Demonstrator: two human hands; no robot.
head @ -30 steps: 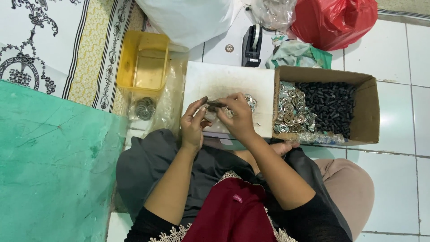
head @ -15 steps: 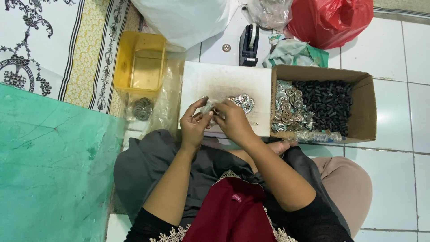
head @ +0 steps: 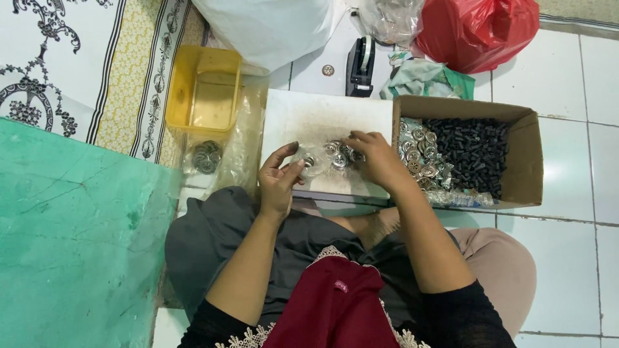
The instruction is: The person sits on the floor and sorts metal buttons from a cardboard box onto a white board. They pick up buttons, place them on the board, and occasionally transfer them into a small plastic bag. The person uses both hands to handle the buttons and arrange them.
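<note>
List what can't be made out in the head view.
- Left hand: the small piece at its fingertips is too small to identify.
- Right hand: covers part of the silver pieces on the white board.
- Red bag: cut off by the top edge.

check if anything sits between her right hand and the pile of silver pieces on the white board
Nothing visible does. The right hand already rests on the silver pieces on the white board. The left hand pinches a small piece beside them.
</note>
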